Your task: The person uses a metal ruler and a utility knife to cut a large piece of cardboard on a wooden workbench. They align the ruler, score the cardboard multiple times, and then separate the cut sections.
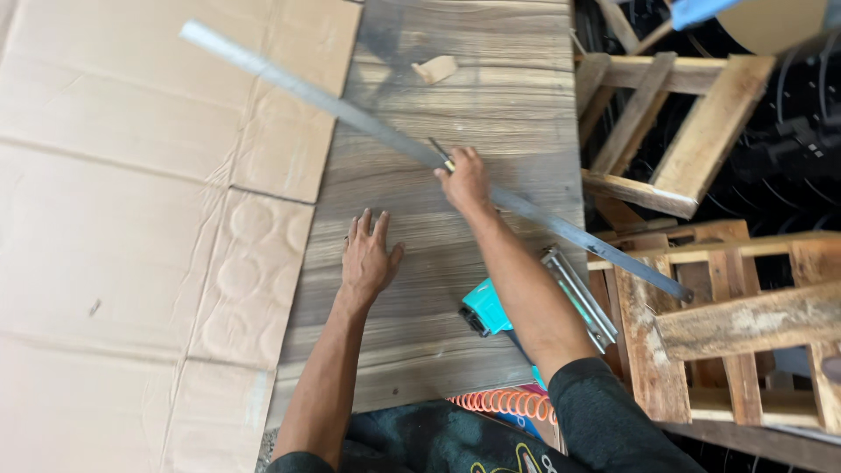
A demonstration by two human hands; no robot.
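Note:
A wood-grain board point(491, 105) lies on flattened cardboard. Across it runs a long metal ruler point(350, 114), slanting from the upper left down to the lower right. My right hand point(462, 180) is shut on a pencil point(441, 155), its tip against the ruler's edge near the board's middle. Fingers spread, my left hand point(366, 256) presses flat on the board just below the ruler and holds nothing.
A teal nail gun point(526, 307) with a metal magazine rests on the board by my right forearm, an orange coiled hose point(499, 403) below it. Wooden pallets point(718, 333) stack at the right. A small wood scrap point(435, 69) lies on the board's far end. Cardboard point(131, 219) covers the left.

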